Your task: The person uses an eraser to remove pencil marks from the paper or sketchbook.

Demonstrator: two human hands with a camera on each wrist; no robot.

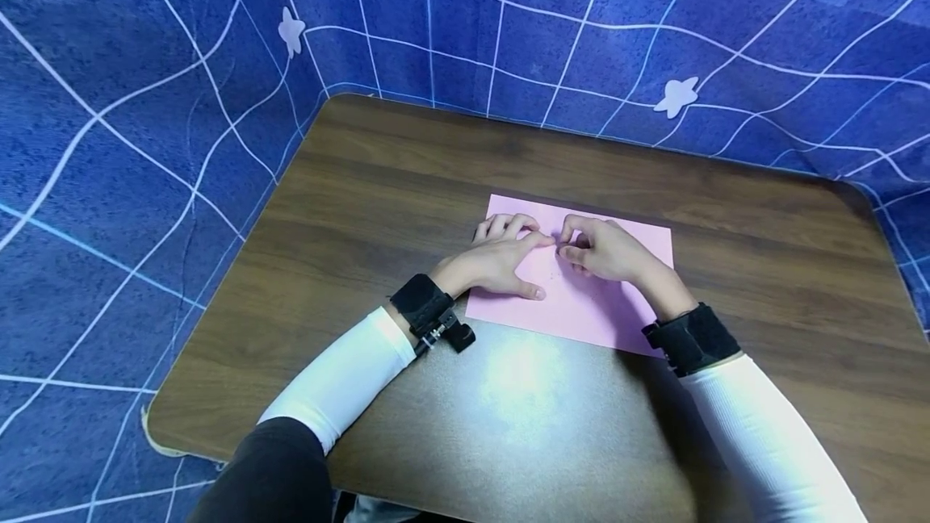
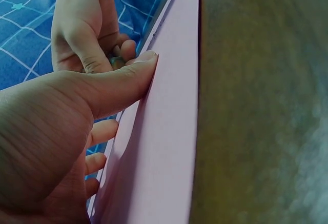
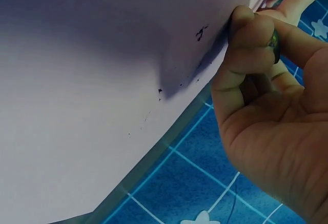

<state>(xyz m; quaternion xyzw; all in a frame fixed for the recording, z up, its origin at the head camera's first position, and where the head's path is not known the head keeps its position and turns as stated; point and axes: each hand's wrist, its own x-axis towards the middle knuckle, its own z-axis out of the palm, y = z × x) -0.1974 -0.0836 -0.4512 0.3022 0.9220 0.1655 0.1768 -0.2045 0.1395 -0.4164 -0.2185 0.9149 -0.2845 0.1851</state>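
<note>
one pink sheet (image 1: 581, 297) lies flat on the table (image 1: 378, 184), and both hands are on top of it, meeting near its far middle. two hands, two black wrist straps, two white sleeves, one table, one blue checked cloth (image 1: 145, 103) hung round behind with two pale star shapes on it.

the left hand (image 1: 501, 261) rests on the sheet with fingers spread and fairly straight, thumb (image 2: 123, 80) stretched along the paper, pressing it down rather than gripping. the right hand (image 1: 603, 250) sits just right of it, touching fingertip to fingertip, its fingers curled in tight. in the right wrist view something small and dark, greenish, shows pinched between the thumb and curled fingers (image 3: 248, 44); what it is i cannot make out. whether those fingers also nip the paper's edge is hard to tell.

a scatter of tiny dark specks (image 3: 200, 32) marks the sheet beside the right hand's fingers. the part of the sheet under both palms is hidden. the near edge of the table is cut off by the arms, and a glare patch sits on the wood just nearer than the hands.
</note>
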